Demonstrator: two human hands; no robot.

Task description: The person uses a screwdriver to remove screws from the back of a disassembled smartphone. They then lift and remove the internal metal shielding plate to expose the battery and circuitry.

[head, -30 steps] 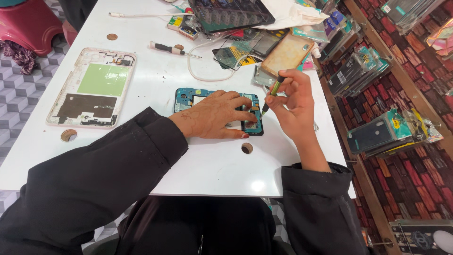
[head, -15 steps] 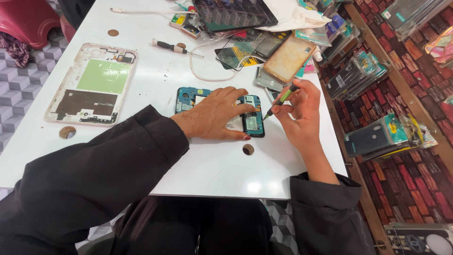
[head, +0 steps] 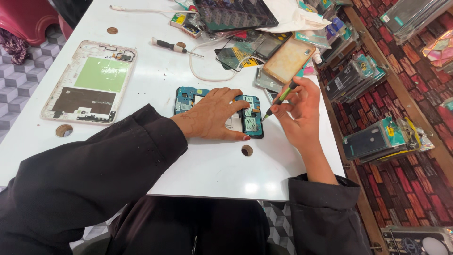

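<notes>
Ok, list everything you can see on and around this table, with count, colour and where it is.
opened phone: one, teal board inside, table centre, under the left hand
tablet shell: one, white with green and dark panels, table left
screwdriver: one, black and red handle, far centre
cable: one, white, looped beyond the phone
tan phone: one, far right
dark tablet: one, far edge
table: one, white, with small round brown holes
packaged parts: many, mixed colours, on the patterned red floor at right
stool: one, red, top left
tool: one, green and black, in the right hand, tip at the phone's right edge
left hand: flat on the phone
right hand: pinching the tool
</notes>
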